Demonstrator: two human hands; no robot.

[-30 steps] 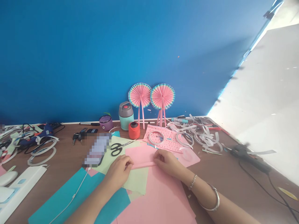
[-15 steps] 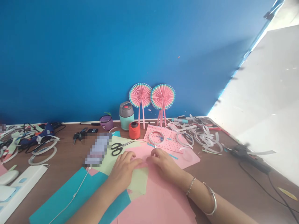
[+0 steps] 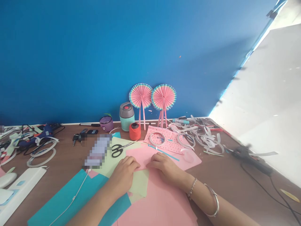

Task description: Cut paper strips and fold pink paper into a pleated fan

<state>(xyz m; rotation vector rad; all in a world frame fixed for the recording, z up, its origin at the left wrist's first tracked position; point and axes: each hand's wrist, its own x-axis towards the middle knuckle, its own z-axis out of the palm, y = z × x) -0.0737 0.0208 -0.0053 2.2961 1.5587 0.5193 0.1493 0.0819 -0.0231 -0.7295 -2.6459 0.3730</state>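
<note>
My left hand (image 3: 125,172) has its fingers curled down at the left part of a small pink paper (image 3: 138,156). Opposite it, my right hand (image 3: 166,166) closes its bent fingers on the right part of the same paper, a short gap from the left. The fingertips are partly hidden under both hands. Beneath lie a light green sheet (image 3: 139,182) and a large pink sheet (image 3: 160,204). Black-handled scissors (image 3: 117,150) rest just beyond my left hand. A thin blue strip (image 3: 168,153) lies beyond my right hand.
Two pink pleated paper fans (image 3: 164,97) stand against the blue wall. Before them are a teal flask (image 3: 127,121) and a red spool (image 3: 134,131). White paper strips (image 3: 207,138) and a glue gun (image 3: 251,160) lie right. A power strip (image 3: 25,188) and a cabled phone (image 3: 98,150) lie left.
My left hand's thumb and fingers have drawn back slightly left, and my right fingers have lowered and curled. The gap between the hands is wider, showing more of the pink paper.
</note>
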